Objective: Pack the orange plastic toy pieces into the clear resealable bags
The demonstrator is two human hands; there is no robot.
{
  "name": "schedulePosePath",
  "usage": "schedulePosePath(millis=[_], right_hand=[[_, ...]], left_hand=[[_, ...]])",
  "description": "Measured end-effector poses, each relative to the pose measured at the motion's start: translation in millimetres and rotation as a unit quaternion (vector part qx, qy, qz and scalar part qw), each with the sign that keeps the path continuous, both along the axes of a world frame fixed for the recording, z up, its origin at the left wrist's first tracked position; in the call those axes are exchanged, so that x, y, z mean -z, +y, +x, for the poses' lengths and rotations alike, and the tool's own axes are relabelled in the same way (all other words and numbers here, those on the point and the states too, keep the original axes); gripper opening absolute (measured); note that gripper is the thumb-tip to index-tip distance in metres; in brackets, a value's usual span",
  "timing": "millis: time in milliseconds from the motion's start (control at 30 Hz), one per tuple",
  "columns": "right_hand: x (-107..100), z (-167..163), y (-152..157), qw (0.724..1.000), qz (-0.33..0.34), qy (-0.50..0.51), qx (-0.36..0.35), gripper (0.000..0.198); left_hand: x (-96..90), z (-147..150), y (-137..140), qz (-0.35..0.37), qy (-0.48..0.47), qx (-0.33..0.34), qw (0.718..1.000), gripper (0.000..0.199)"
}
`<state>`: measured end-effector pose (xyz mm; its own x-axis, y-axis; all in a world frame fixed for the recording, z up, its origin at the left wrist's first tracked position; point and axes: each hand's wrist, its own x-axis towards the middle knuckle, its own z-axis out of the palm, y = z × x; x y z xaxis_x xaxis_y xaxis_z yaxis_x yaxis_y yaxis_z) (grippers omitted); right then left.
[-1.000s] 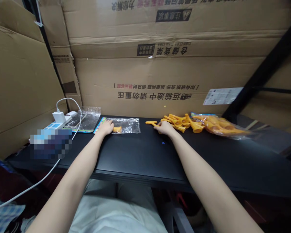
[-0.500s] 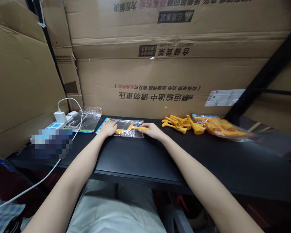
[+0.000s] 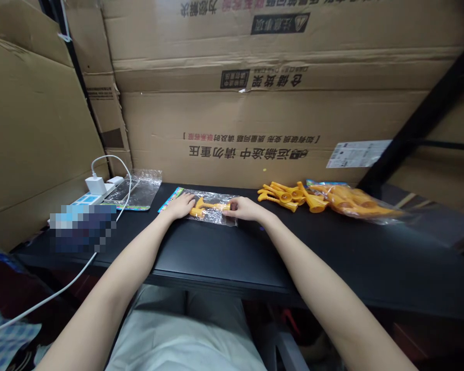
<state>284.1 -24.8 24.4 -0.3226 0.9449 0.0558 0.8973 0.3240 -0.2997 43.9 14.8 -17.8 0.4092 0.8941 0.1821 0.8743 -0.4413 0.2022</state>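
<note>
A clear plastic bag (image 3: 216,220) with a colourful header lies flat on the black table. My left hand (image 3: 181,206) rests on its header end with fingers stretched out, pressing it down. Inside lie orange plastic horn-shaped pieces; one orange piece (image 3: 197,212) is beside my left fingertips. Another orange horn (image 3: 214,206) stretches along the bag, its curved end toward my left hand. At the bag's right end, my right hand (image 3: 244,208) is closed on this horn's wide, flared end. Whether its fingers also pinch the plastic, I cannot tell.
Several loose orange horns (image 3: 286,195) lie in a pile to the right, beside a filled bag of horns (image 3: 355,202). An empty clear bag (image 3: 145,188) lies left, near a power strip (image 3: 88,198) and white cable (image 3: 77,275). Cardboard (image 3: 255,113) walls the back.
The horn in my right hand has slid left, deeper into the bag, and my grip now covers its flared end. The bag and my left hand have shifted slightly right.
</note>
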Motion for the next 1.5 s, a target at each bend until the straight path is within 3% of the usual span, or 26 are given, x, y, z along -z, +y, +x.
schedulePosePath(millis=[167,300,467,667,933,1100,1233,1367,1433,1500], right_hand=[[14.0,-11.8,3.5,0.997,0.026,0.072,0.001,0.02],[32.9,-23.2,13.0,0.98,0.076,0.183,0.018,0.027],[43.4,-25.4,20.5,0.968,0.096,0.229,0.046,0.036],[48.0,-29.1,24.8,0.959,0.095,0.254,0.079,0.034],[53.9,-25.1,31.8,0.943,0.042,0.329,0.005,0.05],[35.6,-16.9,24.7,0.958,0.045,0.282,0.008,0.025],[19.6,1.5,21.6,0.968,0.132,0.184,0.107,0.025],[11.1,29.2,16.6,0.938,0.242,0.031,0.245,0.034],[12.2,41.7,15.2,0.924,0.226,-0.026,0.307,0.038],[15.9,50.9,16.0,0.923,0.159,-0.064,0.344,0.039]], left_hand=[[-2.1,6.2,-6.3,0.005,-0.012,0.05,0.999,0.048],[-2.0,13.5,-10.6,-0.012,-0.01,0.06,0.998,0.052],[-4.2,16.4,-13.4,-0.033,0.003,0.052,0.998,0.053],[-9.4,15.6,-16.7,-0.046,0.012,0.059,0.997,0.056],[-1.4,14.5,-7.0,-0.051,0.008,0.058,0.997,0.058],[0.9,5.9,3.4,-0.042,0.006,0.039,0.998,0.056],[2.3,-14.3,14.4,-0.034,0.008,-0.018,0.999,0.055],[2.4,-33.5,20.3,-0.04,0.013,-0.106,0.993,0.054],[1.8,-37.6,20.7,-0.041,0.015,-0.119,0.992,0.054],[1.4,-38.4,20.4,-0.041,0.016,-0.12,0.992,0.054]])
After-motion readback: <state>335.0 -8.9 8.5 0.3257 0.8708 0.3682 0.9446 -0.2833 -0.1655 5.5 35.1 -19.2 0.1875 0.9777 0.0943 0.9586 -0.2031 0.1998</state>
